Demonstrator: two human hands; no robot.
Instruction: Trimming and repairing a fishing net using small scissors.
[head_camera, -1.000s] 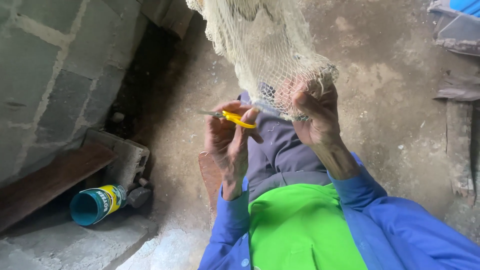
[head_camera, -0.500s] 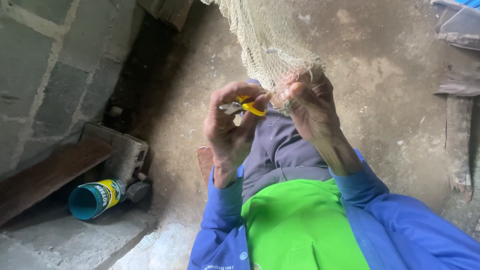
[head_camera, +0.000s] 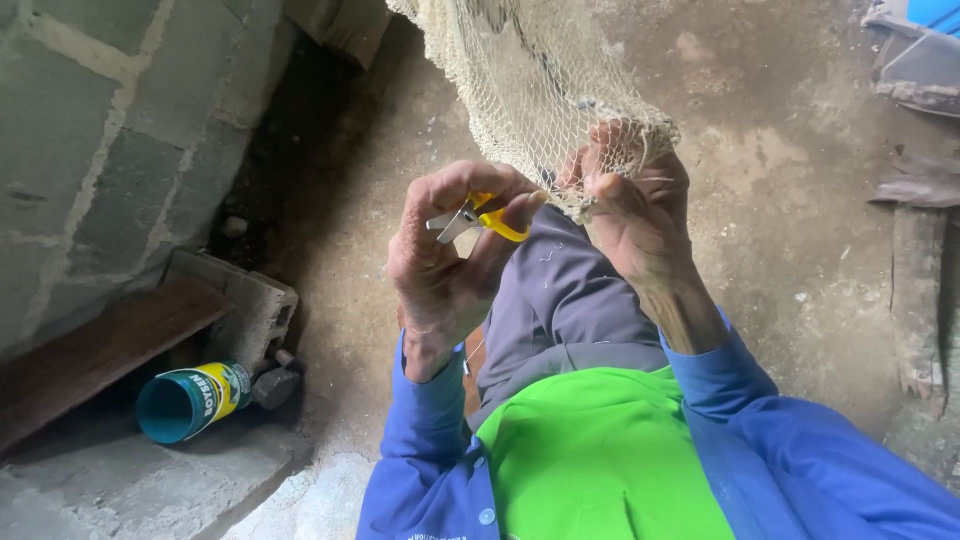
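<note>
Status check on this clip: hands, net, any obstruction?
Left hand grips yellow-handled snips. Right hand bunches net edge. Nothing between them.

I see both blue-sleeved forearms raised. My left hand is curled, thumb and fingers pinched together. My right hand is clenched, fingers folded in tight.

1 teal can (on its side) beside a concrete block.
</note>
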